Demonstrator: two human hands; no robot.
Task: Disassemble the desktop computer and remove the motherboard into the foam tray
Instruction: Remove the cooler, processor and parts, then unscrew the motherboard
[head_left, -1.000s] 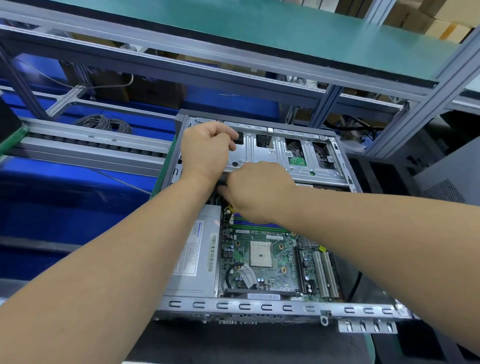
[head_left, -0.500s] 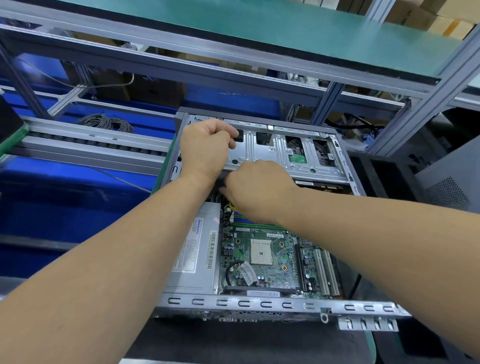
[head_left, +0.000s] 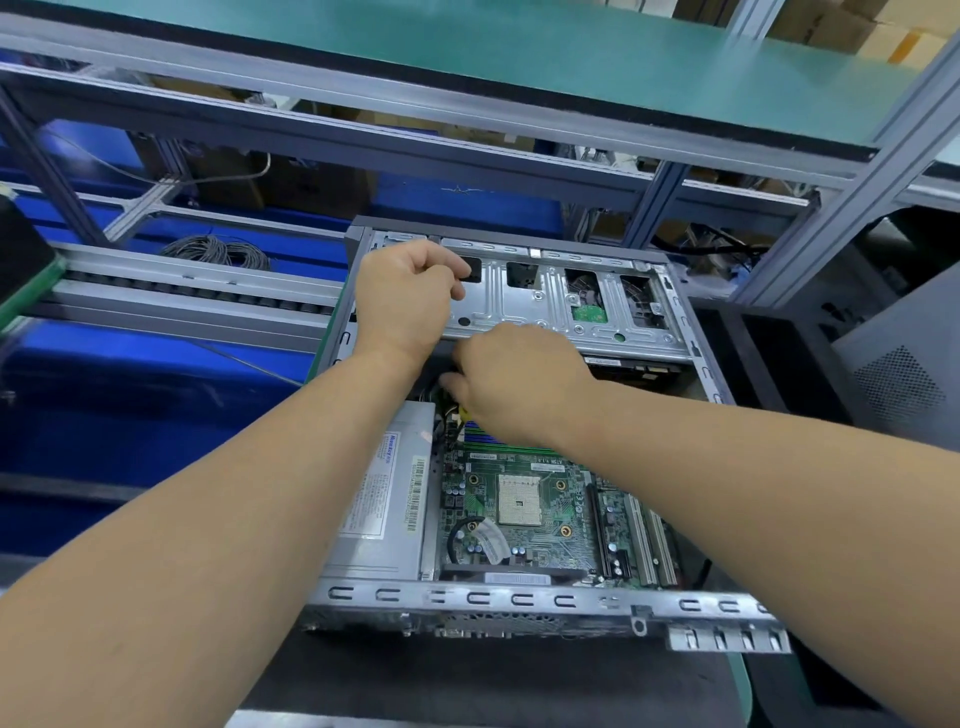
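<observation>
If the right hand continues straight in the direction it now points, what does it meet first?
Probably the cable bundle at the motherboard's far left corner, beside the power supply. The right hand points left and down there; its fingertips are hidden, so depth is uncertain.

Top of the computer case (head_left: 498, 597) is wide open, so the motherboard (head_left: 519, 509) is easy to reach from above. The far end is tight: the drive cage (head_left: 561, 306) overhangs it, and both the left hand (head_left: 405, 301) and right hand (head_left: 514, 384) crowd that gap. The power supply (head_left: 384, 509) walls off the board's left side, and the case's front rail runs along its near edge.
</observation>
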